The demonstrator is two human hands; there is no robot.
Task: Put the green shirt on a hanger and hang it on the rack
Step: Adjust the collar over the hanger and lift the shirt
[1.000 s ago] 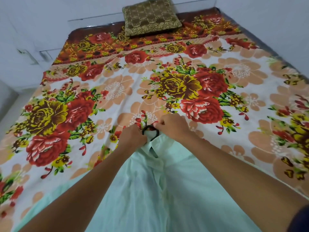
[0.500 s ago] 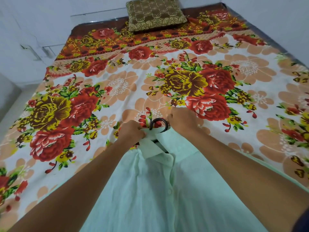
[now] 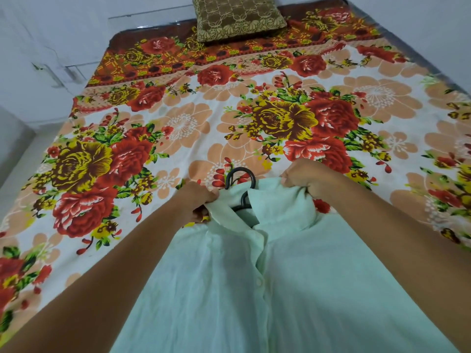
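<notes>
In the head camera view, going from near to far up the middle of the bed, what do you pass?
Green shirt → black hanger hook poking out past the collar → floral bedsheet → brown patterned pillow at the far end.

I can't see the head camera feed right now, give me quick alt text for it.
Both hands grip the collar of a pale green shirt lying on a floral bedsheet, left hand and right hand either side of a black hanger whose hook pokes out at the neck. A patterned pillow sits at the bed's head.
</notes>
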